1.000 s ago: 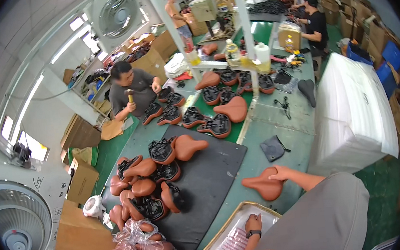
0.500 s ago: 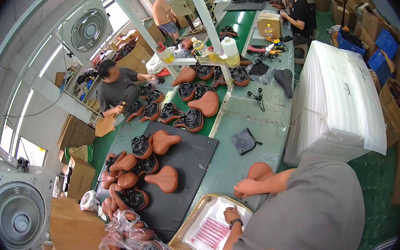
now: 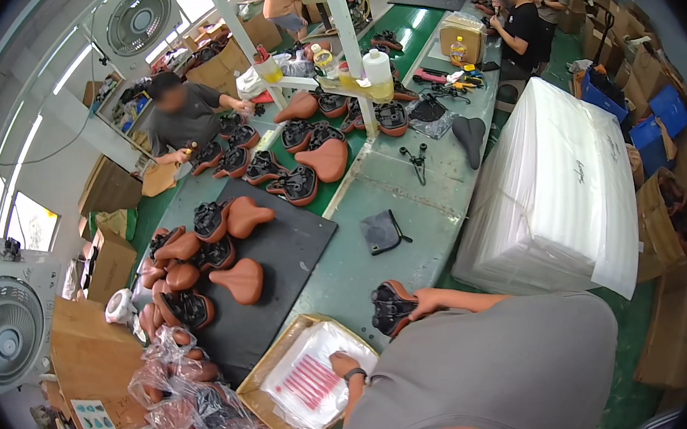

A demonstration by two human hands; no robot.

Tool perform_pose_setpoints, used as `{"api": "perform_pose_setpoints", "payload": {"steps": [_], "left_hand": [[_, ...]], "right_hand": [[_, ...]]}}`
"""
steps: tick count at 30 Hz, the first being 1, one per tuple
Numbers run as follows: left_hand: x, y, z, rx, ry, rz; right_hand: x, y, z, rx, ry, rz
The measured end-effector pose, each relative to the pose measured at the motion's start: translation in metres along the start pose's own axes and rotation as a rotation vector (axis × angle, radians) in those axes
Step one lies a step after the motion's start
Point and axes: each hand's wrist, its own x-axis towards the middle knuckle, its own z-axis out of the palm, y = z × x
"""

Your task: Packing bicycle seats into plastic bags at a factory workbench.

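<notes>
In my right hand (image 3: 427, 302) is a brown bicycle saddle (image 3: 405, 293), gripped at its narrow end. Its black underside faces up, over the green table beside my body. My left hand (image 3: 344, 364), a dark watch on its wrist, rests on a stack of clear plastic bags (image 3: 308, 383) with red print, fingers curled at the stack's edge. These bags lie in a shallow cardboard box (image 3: 268, 407) at the table's near side. How firmly the left fingers pinch a bag is hard to see.
More brown saddles (image 3: 238, 282) lie on a black mat (image 3: 284, 241). A dark pouch (image 3: 382, 232) and a black saddle (image 3: 470, 141) are on the table. White foam sheets (image 3: 544, 195) stand to the right. Across the table a person (image 3: 189, 118) handles saddles.
The saddle in my right hand has turned over: its brown top showed before, now its black underside does. My left hand stays at the bags. The whole view has shifted.
</notes>
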Motion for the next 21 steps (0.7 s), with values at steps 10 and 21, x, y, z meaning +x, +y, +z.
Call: {"api": "perform_pose_setpoints", "payload": {"steps": [10,21], "left_hand": [[0.038,-0.006,-0.096,-0.397,-0.3,-0.363],[0.023,-0.042,-0.155,-0.481,-0.1,-0.208]], "right_hand": [[-0.023,-0.062,0.0,0.728,-0.343,0.214],[-0.109,-0.226,0.062,0.947,-0.438,-0.323]]}}
